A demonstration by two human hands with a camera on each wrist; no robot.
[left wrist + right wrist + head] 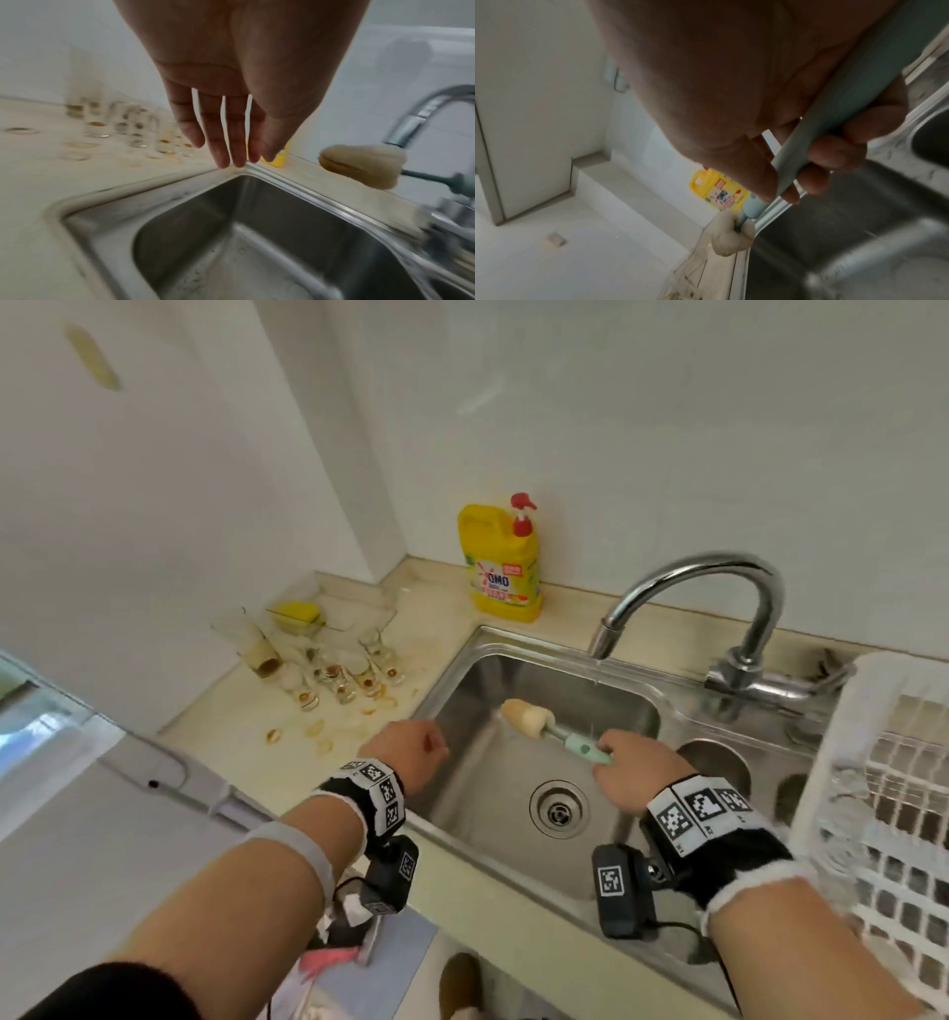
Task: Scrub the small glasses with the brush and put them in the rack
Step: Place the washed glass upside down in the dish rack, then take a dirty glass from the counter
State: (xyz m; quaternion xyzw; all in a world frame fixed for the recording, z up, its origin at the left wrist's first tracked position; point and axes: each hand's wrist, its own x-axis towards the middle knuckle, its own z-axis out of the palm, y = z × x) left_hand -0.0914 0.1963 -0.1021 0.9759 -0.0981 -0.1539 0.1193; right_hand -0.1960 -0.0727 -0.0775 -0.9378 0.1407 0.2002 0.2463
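Right hand (634, 770) curls its grip round the pale green handle of the beige sponge-headed bottle brush (526, 717), holding the head over the steel sink (462, 670), ready to scrub. Left hand (411, 752) is empty, fingers (223, 138) straight and relaxed, aimed at the stained small clear glasses (339, 675) clustered at the table's back-left corner. The white plastic rack (883, 814) waits at the sink's right edge.

"OMO" — yellow detergent bottle (506, 567) label
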